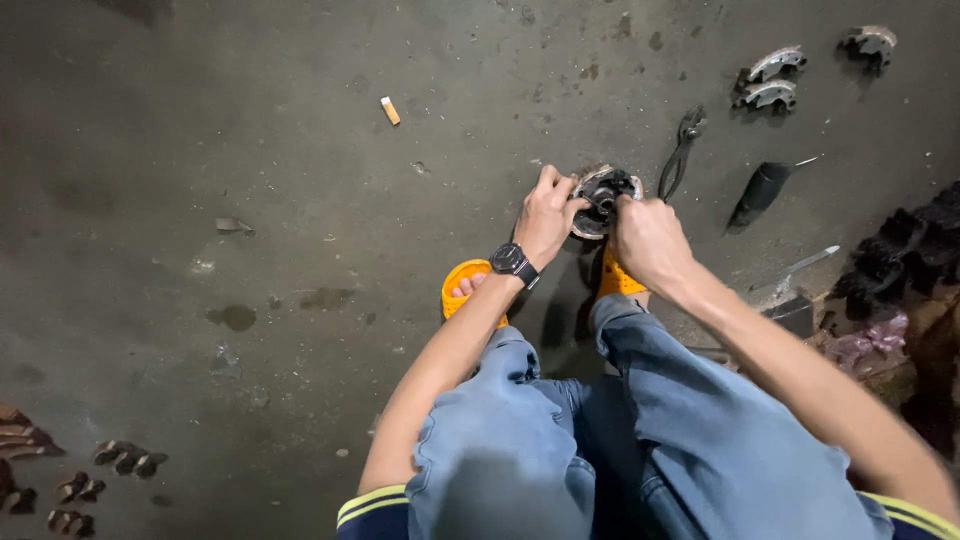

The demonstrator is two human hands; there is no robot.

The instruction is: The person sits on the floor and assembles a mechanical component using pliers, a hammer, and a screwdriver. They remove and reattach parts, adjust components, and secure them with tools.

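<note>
Head view: a person squats on a stained concrete floor (250,250), both hands on a round metal drum part (603,198) lying on the floor at about one o'clock from their knees. The left hand (548,218), above a black wristwatch (512,261), grips the part's left rim; the right hand (648,238) clasps its right side, fingers pressing into the centre. The work seems mid-fitting; the next move likely needs a steady grip. Pliers (680,150) lie at two o'clock. The part's centre is hidden by fingers; the dark heap at the right edge is unclear.
</note>
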